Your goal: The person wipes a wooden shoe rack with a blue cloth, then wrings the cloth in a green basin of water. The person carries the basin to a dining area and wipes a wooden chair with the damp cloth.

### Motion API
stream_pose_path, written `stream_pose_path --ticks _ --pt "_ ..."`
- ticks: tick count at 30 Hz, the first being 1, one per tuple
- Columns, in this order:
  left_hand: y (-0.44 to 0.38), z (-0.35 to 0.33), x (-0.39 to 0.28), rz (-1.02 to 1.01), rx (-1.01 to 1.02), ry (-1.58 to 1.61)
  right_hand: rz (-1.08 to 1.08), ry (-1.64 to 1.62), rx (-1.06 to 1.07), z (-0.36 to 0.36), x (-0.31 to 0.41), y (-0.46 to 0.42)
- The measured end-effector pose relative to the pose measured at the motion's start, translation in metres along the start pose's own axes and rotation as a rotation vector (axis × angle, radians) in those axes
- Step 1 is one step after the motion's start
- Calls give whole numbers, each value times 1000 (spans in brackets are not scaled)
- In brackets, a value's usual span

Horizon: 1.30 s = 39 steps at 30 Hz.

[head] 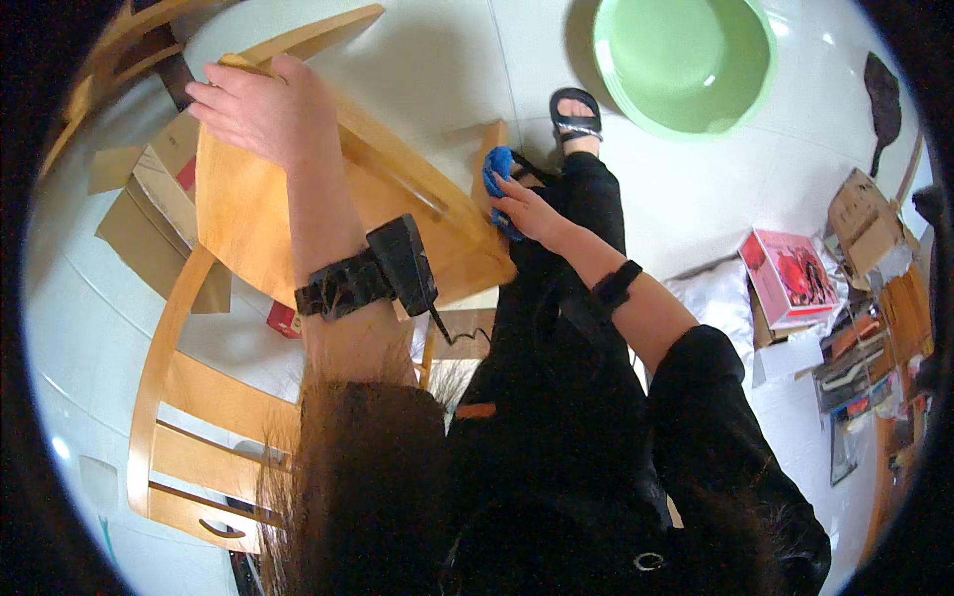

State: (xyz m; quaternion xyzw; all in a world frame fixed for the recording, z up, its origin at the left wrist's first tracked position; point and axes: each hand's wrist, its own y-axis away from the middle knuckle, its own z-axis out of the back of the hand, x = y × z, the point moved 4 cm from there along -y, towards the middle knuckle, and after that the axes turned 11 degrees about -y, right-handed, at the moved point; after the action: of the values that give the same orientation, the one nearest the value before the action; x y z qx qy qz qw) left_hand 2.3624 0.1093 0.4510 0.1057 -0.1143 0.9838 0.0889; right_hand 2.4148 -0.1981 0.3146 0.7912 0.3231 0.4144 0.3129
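Observation:
A light wooden chair [253, 201] stands tilted before me, its slatted backrest [216, 454] at the lower left. My left hand [261, 112] lies over the far edge of the seat, near a chair leg, with its fingers spread. A blue cloth [498, 171] is in my right hand [525, 212], which presses it against another chair leg [488, 141] beside my thigh. Part of the cloth is hidden under the fingers. A black device is strapped to my left forearm.
A light green basin [686, 67] stands on the tiled floor at the upper right. Opened cardboard boxes [149, 223] lie behind the chair. A pink box [794, 279], another carton [864, 223] and assorted items are at the right. My sandalled foot [576, 119] is near the basin.

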Motion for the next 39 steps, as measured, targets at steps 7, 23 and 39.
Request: stream_pose_path --ticks 7,23,39 --pt "-14 -14 -24 -67 57 91 -61 -60 -371 81 -94 -166" --pt "-1 -14 -7 49 -52 240 599 93 357 -71 242 -117" --pt "-87 -39 41 465 239 258 397 364 48 -32 224 -246"
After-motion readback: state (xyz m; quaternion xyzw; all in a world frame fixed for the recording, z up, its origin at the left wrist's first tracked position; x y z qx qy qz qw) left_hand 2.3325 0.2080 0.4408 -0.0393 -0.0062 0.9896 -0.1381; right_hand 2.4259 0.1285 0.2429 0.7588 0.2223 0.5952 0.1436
